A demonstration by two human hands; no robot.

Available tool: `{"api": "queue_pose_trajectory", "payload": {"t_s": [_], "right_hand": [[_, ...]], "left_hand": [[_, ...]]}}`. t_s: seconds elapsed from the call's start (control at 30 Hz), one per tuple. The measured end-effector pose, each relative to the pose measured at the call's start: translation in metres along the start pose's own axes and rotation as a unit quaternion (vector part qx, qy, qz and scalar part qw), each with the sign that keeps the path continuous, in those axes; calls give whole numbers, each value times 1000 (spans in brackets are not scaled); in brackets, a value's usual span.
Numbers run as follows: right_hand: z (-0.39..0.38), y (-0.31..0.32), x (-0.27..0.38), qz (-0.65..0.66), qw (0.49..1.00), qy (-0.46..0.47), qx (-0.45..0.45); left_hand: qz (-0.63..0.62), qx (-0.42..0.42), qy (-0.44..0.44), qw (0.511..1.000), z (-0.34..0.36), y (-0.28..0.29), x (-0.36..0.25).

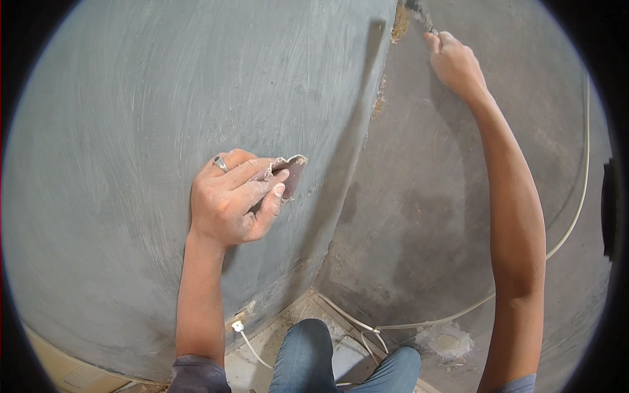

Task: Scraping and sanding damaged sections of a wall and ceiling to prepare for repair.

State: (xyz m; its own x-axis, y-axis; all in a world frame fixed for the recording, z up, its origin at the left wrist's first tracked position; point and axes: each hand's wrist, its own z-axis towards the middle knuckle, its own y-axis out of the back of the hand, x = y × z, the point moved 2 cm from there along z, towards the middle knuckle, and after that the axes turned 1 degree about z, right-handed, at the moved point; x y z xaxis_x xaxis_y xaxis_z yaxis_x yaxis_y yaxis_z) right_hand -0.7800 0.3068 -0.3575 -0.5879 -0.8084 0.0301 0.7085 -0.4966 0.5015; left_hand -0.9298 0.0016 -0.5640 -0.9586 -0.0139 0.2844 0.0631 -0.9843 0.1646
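My left hand [226, 200], with a ring on one finger, is raised in front of the grey-blue left wall [118, 144]. Its thumb and fingers pinch a folded piece of sandpaper [298, 175], brownish with a pale, ragged edge. Far up at the right, my right hand [457, 65] is closed around the end of a dark grey tool [421, 14]. That tool reaches toward a rough yellow-brown patch [400, 25] in the corner of the walls; its tip is blurred near the picture's rim, so I cannot tell its exact kind.
A stained, darker grey wall [419, 196] meets the left one in a chipped corner. A pale cable [580, 209] hangs along it and runs down to the floor. Low on the left wall sits a white plug [238, 326]. My knees [304, 357] are below, above the dusty floor.
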Motion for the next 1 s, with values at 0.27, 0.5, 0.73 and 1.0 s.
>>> {"api": "queue_pose_trajectory", "payload": {"t_s": [0.27, 0.5, 0.73, 1.0], "right_hand": [[7, 10, -4, 2, 996, 69, -62], [16, 9, -17, -89, 992, 66, 63], [17, 16, -17, 18, 996, 86, -30], [28, 20, -16, -31, 996, 83, 16]], "left_hand": [[-11, -3, -2, 1000, 2, 0, 1], [-1, -4, 2, 1000, 4, 1, -2], [3, -7, 6, 1000, 3, 1, -2], [6, 3, 7, 1000, 1, 1, -2]]}}
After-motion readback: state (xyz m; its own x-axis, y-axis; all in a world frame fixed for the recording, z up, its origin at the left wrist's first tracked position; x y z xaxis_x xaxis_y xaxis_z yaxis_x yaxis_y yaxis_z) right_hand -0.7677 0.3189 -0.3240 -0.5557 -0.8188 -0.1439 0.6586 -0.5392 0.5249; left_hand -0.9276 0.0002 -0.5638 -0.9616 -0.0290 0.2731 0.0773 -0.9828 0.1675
